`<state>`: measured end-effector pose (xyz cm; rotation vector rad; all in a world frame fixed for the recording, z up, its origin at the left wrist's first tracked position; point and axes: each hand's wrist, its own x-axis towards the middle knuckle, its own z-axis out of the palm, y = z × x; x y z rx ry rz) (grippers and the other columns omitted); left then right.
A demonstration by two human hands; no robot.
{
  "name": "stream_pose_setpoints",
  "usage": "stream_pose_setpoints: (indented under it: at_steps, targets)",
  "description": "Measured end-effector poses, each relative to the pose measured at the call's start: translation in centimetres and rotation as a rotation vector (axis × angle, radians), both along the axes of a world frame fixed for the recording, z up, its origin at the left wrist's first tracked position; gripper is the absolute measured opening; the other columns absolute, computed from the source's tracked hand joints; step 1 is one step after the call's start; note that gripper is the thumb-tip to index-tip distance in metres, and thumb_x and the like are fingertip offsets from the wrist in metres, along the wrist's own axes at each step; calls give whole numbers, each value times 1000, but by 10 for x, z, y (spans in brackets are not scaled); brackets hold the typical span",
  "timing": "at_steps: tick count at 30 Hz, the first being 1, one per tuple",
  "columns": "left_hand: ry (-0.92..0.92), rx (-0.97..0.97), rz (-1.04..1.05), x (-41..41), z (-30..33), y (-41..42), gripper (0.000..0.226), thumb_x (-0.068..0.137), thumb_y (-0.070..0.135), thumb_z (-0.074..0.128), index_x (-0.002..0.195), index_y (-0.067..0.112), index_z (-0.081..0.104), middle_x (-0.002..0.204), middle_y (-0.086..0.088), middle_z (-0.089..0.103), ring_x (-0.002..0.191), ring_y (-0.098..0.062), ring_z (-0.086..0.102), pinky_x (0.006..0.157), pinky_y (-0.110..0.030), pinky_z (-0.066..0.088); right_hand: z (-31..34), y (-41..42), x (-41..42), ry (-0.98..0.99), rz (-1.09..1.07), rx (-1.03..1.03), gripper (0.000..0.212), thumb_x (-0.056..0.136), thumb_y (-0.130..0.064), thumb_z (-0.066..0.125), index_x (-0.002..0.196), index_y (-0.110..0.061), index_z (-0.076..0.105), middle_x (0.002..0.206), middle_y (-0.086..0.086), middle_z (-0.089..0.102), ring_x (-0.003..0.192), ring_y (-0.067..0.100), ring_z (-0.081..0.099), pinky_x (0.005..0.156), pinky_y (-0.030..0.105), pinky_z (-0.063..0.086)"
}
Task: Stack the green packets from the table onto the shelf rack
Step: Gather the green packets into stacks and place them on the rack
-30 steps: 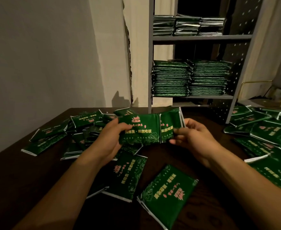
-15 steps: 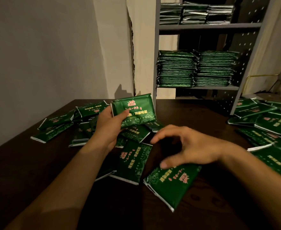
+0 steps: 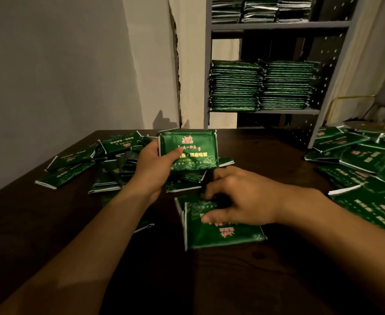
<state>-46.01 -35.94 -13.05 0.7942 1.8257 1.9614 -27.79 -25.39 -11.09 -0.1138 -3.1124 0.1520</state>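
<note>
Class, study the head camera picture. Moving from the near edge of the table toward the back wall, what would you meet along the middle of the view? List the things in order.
Packet on the table under the right hand → right hand → packet held up by the left hand → shelf rack with two tall packet stacks.

Glossy green packets [image 3: 73,162] printed in red and gold lie scattered flat across the dark tabletop's [image 3: 255,280] far-left and right edges, with neat stacks [image 3: 236,86] filling the grey shelf rack [image 3: 280,25].
</note>
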Motion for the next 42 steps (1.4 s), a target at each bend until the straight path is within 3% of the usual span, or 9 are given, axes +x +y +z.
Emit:
stream_pose_setpoints:
  at_steps: [4,9,13,16,23,28,31,37,42]
  targets:
    - [21,20,0,9,-2,4,25,94,11,67,117,20,66,112,1,75,109,-18,69,104,-48,51,4,21,21,71,-62,-110,48,80,-69,63,106,-29,69,113,-10,55,115,9,46,102,34,42]
    - [28,41,-32,27,9,17,18,101,11,55,113,25,57,115,0,70,108,-18,68,99,-48,54,11,30,29,-158,-194,-250,99,65,-64,81,148,-30,40,141,-11,47,129,11,45,107,26,39]
    - [21,12,-130,44,18,36,21,106,14,45,127,15,42,124,-1,60,106,-18,65,73,-37,63,9,43,36,-106,-180,-415,60,63,-45,92,114,-31,63,108,-12,68,96,4,65,90,28,54]
    - [56,-19,-132,53,16,50,22,105,17,49,127,16,47,123,-2,64,106,-16,66,77,-37,62,1,58,45,55,-143,-588,36,73,-31,89,100,-33,65,105,-15,63,98,2,63,90,30,52]
    - [-174,-13,-278,53,-3,53,23,97,21,58,118,27,67,122,0,72,120,-26,64,106,-61,43,4,84,55,422,-285,-663,57,78,-15,83,125,-41,62,118,-19,66,110,-2,61,102,32,52]
    - [-258,21,-408,56,-8,46,59,82,35,78,135,21,56,133,-5,67,122,-28,63,104,-59,47,-7,84,47,576,-442,-602,52,77,-24,85,120,-44,61,125,-15,62,118,5,55,106,36,48]
    - [-175,20,-406,65,-7,48,38,91,10,66,126,21,59,119,-3,74,110,-24,70,95,-50,56,-13,83,42,670,-437,-650,44,76,-27,86,111,-43,63,114,-14,66,111,5,60,100,39,52]
    - [-180,65,-341,67,-5,47,23,105,23,48,126,25,56,119,-2,73,103,-23,73,81,-50,61,-7,85,46,737,-647,-434,12,85,-37,76,95,-32,74,100,-3,50,98,16,54,87,36,49]
    - [-184,107,-243,66,-3,46,31,105,32,45,136,29,48,124,-1,68,100,-22,74,74,-46,62,-6,88,44,762,-632,-1076,9,91,-19,71,84,-24,75,98,6,73,92,29,71,86,54,58]
